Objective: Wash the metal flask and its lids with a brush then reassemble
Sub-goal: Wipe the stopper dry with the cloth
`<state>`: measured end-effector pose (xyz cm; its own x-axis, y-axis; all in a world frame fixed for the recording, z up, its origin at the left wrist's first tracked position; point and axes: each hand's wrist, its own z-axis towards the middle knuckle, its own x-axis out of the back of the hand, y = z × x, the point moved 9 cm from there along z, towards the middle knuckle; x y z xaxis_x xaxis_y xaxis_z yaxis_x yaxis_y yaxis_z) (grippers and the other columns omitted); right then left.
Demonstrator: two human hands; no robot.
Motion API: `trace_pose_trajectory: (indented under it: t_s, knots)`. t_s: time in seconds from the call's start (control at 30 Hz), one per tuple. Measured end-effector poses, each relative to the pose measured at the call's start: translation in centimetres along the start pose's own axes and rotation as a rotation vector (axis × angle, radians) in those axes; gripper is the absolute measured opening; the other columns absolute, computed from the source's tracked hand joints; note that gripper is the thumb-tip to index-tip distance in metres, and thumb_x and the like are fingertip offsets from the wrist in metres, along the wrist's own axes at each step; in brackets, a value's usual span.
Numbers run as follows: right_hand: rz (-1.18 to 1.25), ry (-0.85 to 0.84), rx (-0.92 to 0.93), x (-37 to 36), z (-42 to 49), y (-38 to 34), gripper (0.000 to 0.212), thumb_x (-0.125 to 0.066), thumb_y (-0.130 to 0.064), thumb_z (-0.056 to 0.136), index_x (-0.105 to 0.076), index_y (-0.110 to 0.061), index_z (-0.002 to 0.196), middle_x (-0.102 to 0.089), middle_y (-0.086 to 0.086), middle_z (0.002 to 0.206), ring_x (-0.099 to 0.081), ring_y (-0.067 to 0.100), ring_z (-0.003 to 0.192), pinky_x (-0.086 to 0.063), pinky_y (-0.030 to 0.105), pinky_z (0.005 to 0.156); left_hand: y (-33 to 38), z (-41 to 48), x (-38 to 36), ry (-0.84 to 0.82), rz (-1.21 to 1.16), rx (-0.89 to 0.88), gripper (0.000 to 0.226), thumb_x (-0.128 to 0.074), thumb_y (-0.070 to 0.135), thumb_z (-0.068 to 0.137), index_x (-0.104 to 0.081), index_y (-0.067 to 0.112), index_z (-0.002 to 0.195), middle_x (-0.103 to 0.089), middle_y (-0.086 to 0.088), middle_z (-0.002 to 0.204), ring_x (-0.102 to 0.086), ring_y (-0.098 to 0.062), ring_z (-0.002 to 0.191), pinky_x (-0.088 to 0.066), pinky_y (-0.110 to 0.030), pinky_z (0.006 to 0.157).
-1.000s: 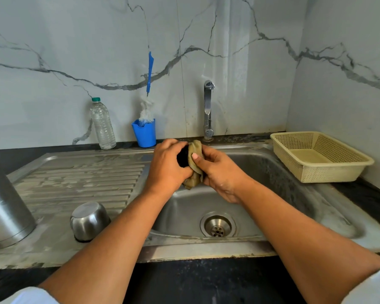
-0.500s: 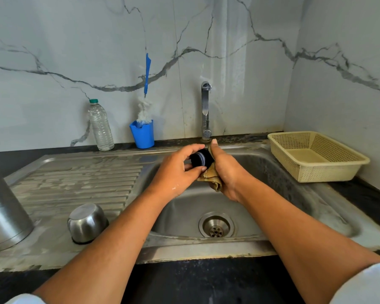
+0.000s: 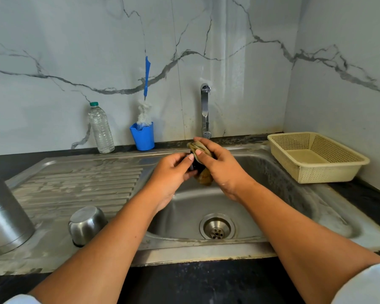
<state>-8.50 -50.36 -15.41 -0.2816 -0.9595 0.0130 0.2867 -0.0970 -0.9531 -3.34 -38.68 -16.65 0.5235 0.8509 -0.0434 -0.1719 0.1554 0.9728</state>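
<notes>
Over the sink basin (image 3: 261, 207) my left hand (image 3: 171, 174) grips a small black inner lid (image 3: 194, 166), mostly hidden between my hands. My right hand (image 3: 219, 165) holds a tan cloth (image 3: 203, 150) wrapped against that lid. The metal flask body (image 3: 2, 213) stands at the far left edge of the drainboard. A steel cup lid (image 3: 86, 224) rests upside down on the drainboard near the front. The bottle brush (image 3: 146, 91) with a blue handle stands in a blue cup (image 3: 142, 137) by the wall.
A tap (image 3: 205, 110) rises behind the basin; no water shows. A clear plastic bottle (image 3: 101, 128) stands left of the blue cup. A cream plastic basket (image 3: 316, 156) sits on the right counter. The drain (image 3: 217, 227) lies in the basin's middle.
My right hand has turned the cloth up over the top of the black lid, covering it again. My left hand shifted its hold slightly. Flask and cup lid stayed put.
</notes>
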Motion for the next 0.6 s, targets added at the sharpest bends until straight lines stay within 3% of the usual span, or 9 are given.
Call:
trace_pose_trajectory:
  t_s: [0.1,0.17,0.23,0.3,0.4,0.47,0.53,0.6]
  knots:
    - [-0.051,-0.014,0.029,0.1,-0.2,-0.6,0.033,-0.061,-0.023,0.102,-0.065,-0.033,0.133,-0.068,-0.008,0.124,-0.066,0.015,0.114,-0.061,0.039,0.088,-0.1,-0.2,-0.1,-0.034,-0.077,0.023,0.019,-0.055,0.01,0.105,-0.071,0.009,0.113,-0.076,-0.014,0.115,-0.07,-0.025,0.114,-0.06,-0.03,0.093]
    - [-0.091,-0.005,0.025,0.2,-0.2,-0.7,0.029,-0.06,-0.027,0.103,-0.066,-0.026,0.131,-0.072,0.0,0.118,-0.07,0.02,0.108,-0.061,0.041,0.088,0.2,0.0,0.3,-0.037,0.084,-0.042,0.019,-0.061,0.008,0.102,-0.071,0.014,0.118,-0.077,-0.008,0.115,-0.071,-0.021,0.113,-0.058,-0.034,0.097]
    - [-0.154,-0.006,-0.024,0.3,-0.4,-0.6,0.026,-0.055,-0.033,0.105,-0.067,-0.018,0.123,-0.076,0.014,0.102,-0.074,0.034,0.089,-0.063,0.052,0.076,0.7,0.0,0.5,-0.034,0.354,-0.128,0.034,-0.074,0.014,0.094,-0.069,0.017,0.128,-0.076,-0.001,0.12,-0.07,-0.016,0.115,-0.054,-0.041,0.106]
    - [-0.207,0.003,-0.104,0.9,-0.5,0.0,0.031,-0.049,-0.037,0.107,-0.066,-0.012,0.113,-0.075,0.022,0.093,-0.073,0.041,0.076,-0.06,0.052,0.064,1.2,-0.1,-0.2,-0.059,0.567,-0.192,0.05,-0.081,0.019,0.087,-0.066,0.02,0.135,-0.072,0.004,0.127,-0.066,-0.012,0.12,-0.05,-0.044,0.11]
    - [-0.185,0.007,-0.299,2.0,-0.7,2.0,0.042,-0.038,-0.039,0.105,-0.067,-0.01,0.111,-0.076,0.021,0.097,-0.075,0.039,0.085,-0.061,0.058,0.078,1.6,-1.1,-1.9,-0.138,0.638,-0.225,0.058,-0.082,0.01,0.086,-0.062,0.023,0.139,-0.065,0.004,0.138,-0.064,-0.01,0.123,-0.051,-0.033,0.109]
    - [-0.189,0.004,-0.428,2.4,-1.0,3.3,0.051,-0.031,-0.042,0.105,-0.068,-0.007,0.112,-0.076,0.023,0.1,-0.075,0.036,0.087,-0.059,0.054,0.089,2.0,-1.7,-2.9,-0.184,0.719,-0.274,0.059,-0.081,0.009,0.087,-0.061,0.024,0.14,-0.063,0.005,0.14,-0.063,-0.008,0.123,-0.049,-0.022,0.106]
    - [-0.229,0.019,-0.479,2.8,-1.3,3.7,0.054,-0.027,-0.04,0.106,-0.068,-0.005,0.11,-0.076,0.023,0.097,-0.073,0.03,0.08,-0.06,0.046,0.084,2.1,-1.9,-3.3,-0.198,0.769,-0.301,0.058,-0.081,0.01,0.087,-0.062,0.024,0.14,-0.064,0.004,0.139,-0.062,-0.008,0.124,-0.049,-0.02,0.105]
    - [-0.263,0.037,-0.48,2.9,-1.5,3.5,0.053,-0.026,-0.036,0.107,-0.068,-0.005,0.104,-0.075,0.02,0.087,-0.07,0.026,0.074,-0.059,0.04,0.074,2.0,-1.8,-3.4,-0.192,0.762,-0.291,0.058,-0.082,0.012,0.087,-0.061,0.022,0.14,-0.066,0.001,0.138,-0.064,-0.01,0.123,-0.052,-0.028,0.107]
